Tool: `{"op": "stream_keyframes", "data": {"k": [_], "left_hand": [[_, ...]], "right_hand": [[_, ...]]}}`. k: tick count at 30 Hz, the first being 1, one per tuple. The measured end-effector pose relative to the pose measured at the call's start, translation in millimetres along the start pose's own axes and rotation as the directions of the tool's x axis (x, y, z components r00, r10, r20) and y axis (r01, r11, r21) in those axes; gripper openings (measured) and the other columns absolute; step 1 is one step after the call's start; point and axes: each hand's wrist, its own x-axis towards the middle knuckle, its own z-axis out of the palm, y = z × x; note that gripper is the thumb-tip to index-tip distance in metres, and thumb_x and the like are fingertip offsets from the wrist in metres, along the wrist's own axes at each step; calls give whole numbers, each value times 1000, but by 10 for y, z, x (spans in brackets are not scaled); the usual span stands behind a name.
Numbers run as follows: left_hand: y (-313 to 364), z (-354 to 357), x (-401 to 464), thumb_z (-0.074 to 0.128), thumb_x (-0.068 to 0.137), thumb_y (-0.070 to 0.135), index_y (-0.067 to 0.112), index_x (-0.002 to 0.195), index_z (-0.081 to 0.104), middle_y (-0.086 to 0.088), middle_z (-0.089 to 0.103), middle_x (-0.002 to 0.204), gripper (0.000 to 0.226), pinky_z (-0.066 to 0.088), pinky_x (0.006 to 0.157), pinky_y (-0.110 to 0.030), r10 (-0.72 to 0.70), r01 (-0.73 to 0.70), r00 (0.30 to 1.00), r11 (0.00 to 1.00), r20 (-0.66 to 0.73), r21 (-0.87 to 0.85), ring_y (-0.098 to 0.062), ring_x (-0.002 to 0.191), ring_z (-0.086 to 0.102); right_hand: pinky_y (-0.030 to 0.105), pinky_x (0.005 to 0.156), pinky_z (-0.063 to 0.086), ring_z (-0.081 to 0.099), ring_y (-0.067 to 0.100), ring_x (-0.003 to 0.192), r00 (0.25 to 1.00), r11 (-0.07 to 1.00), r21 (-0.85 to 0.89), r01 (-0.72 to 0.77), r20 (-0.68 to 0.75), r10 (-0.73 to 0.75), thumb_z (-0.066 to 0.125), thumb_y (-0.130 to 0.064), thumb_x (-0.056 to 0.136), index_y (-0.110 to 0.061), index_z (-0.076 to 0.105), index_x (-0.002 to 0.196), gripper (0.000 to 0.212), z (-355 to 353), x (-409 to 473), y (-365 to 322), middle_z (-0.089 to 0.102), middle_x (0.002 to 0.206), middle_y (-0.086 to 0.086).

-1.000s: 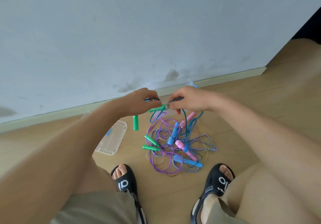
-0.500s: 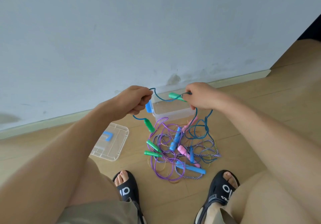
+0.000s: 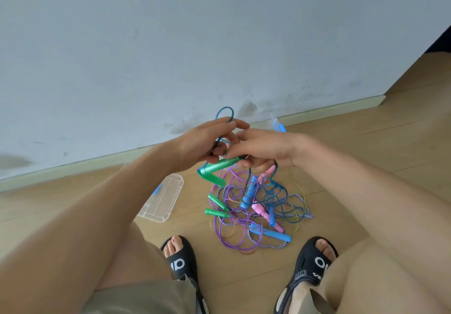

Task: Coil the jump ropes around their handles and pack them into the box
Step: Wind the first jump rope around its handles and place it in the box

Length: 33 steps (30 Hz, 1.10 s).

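1. The teal rope (image 3: 264, 187) is being worked in the air above the pile: a loop of it is standing up over the left hand's fingers, and the rest is trailing down into the tangle on the floor.
2. Its two green handles (image 3: 214, 171) are hanging just under the hands, meeting in a V; the upper one is running up into the hands.
3. The left hand (image 3: 207, 143) is pinching the cord, fingers curled round the strand below the loop.
4. The right hand (image 3: 262, 149) is lying over the upper handle's end, fingers bent; grip is reading as closed on that handle, though the fingertips are hidden.
5. Step in hand, as judged: the first rope is being coiled around its handles; only a turn or so seems formed, and nothing is looking packed.
6. The pile (image 3: 253, 213) is lying on the wooden floor (image 3: 366, 148) between the sandals (image 3: 180, 262): purple cord, a striped braided rope, blue and pink handles, two more green handles.
7. A corner of the clear box (image 3: 278, 124) is showing behind the right hand, by the wall; its lid (image 3: 163, 198) is lying flat to the left of the pile.
8. Next move is calling for drawing the teal cord free of the tangle while keeping tension, then laying turns side by side on the paired handles.
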Motion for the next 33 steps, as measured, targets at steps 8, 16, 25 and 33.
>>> {"op": "stream_keyframes", "data": {"k": [8,16,25,33], "left_hand": [[59,3,11,38,102,23,1,128,59,-5,52,88,40,34,54,-24,1,-18,999,937,-49,-350,-13,60,36],[95,24,36,35,105,19,-6,125,59,-3,53,82,40,45,60,-23,20,-28,1000,898,-22,-439,-12,63,43],[-16,-194,31,40,97,54,7,113,69,-14,69,116,57,49,101,-38,39,-30,988,998,-147,62,-23,109,64],[-127,-73,-85,54,85,70,27,122,53,3,67,113,57,51,98,-44,-41,46,999,884,-21,464,-12,108,64]], "right_hand": [[19,40,20,23,9,40,999,999,-39,24,-31,-25,73,-24,88,-18,47,118,40,74,35,9,36,59,-1],[18,38,31,34,8,38,998,951,-304,55,-5,-59,49,-43,101,-25,67,105,26,258,156,62,44,57,0],[18,36,18,19,8,40,982,996,72,58,-183,-45,44,-28,102,-16,55,80,27,65,210,55,38,56,-4],[21,35,15,18,8,38,961,923,350,161,-268,-66,42,-25,102,-13,59,81,29,-90,135,-64,40,55,-4]]}}
